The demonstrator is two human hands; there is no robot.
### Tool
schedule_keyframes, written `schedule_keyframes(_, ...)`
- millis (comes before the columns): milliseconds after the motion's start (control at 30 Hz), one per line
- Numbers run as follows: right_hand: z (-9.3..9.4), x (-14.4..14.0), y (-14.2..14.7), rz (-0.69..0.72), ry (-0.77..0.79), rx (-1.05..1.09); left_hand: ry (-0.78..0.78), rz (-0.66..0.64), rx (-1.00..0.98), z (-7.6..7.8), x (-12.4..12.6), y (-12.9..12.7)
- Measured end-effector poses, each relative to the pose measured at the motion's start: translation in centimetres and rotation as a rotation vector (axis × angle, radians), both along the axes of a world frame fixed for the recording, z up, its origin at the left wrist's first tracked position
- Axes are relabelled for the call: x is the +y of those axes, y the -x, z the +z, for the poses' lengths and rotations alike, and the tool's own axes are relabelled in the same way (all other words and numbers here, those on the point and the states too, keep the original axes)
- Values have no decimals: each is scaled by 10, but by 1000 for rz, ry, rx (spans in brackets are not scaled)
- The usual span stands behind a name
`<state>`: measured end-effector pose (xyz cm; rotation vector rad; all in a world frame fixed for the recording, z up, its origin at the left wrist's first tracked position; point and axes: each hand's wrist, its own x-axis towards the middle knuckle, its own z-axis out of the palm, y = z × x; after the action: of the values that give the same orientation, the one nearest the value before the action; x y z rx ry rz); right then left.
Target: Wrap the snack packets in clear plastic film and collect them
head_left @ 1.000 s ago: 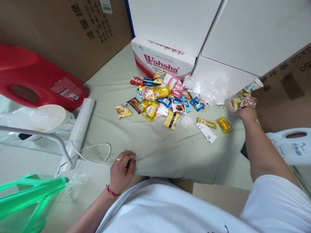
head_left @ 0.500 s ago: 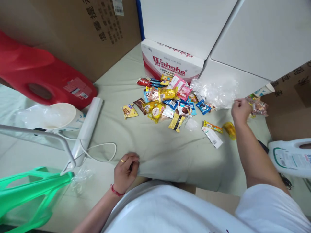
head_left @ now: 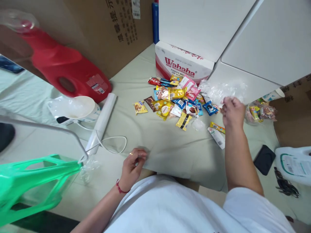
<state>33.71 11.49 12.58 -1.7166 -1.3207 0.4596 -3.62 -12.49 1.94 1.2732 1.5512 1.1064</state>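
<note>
Crumpled clear plastic bag (head_left: 227,88): lay against the white boxes (head_left: 243,76), at 2 o'clock from the snack pile (head_left: 178,102). Met at its near edge, 6 o'clock side, by the right hand (head_left: 233,111), fingers curled and nearly closed; film between the fingertips or not, impossible to tell. Judged as the taking-up of the bag; would call for a firm pinch on one loose edge and a lift clear of the wrappers. Filled snack bag (head_left: 261,111) at 3 o'clock from that hand, apart from it. Left hand (head_left: 133,165) at 6 o'clock of the pile, fingers bunched at the edge of the pale green cloth (head_left: 167,147); hold blurred, not determinable. Black phone (head_left: 264,159) at 4 o'clock.
</note>
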Motion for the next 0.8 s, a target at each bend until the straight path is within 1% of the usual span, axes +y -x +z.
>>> schedule_keyframes(33,-6,-29,15,94,65,342,64,-28,-96,4,3,-7)
schedule_keyframes(67,-15,-59,32,180,182,659,138,-64,-205,9,7,-16)
schedule_keyframes(133,-36,-116,70,239,312,773,290,-129,-411,16,21,-37)
schedule_keyframes(200,-56,-161,104,239,454,883,342,-206,-554,19,37,-58)
schedule_keyframes(267,-71,-191,126,202,545,952,356,-273,-596,18,51,-74)
schedule_keyframes(300,-75,-200,131,183,565,955,348,-271,-581,16,55,-78)
schedule_keyframes(367,-77,-208,129,166,560,905,336,-277,-543,12,59,-82)
schedule_keyframes(433,-74,-207,117,176,555,875,339,-297,-530,9,57,-80)
schedule_keyframes(500,-69,-203,102,205,587,930,360,-319,-553,8,54,-75)
schedule_keyframes(567,-67,-200,91,234,644,1013,377,-314,-608,10,51,-69)
schedule_keyframes(633,-67,-198,84,259,673,1021,386,-307,-681,12,49,-65)
schedule_keyframes(667,-68,-198,82,259,644,980,387,-297,-717,14,48,-62)
schedule_keyframes(700,-69,-198,81,251,568,908,391,-286,-749,15,48,-61)
schedule_keyframes(767,-68,-199,78,250,318,681,400,-260,-791,18,47,-58)
schedule_keyframes(800,-67,-199,78,277,191,541,406,-252,-802,19,46,-57)
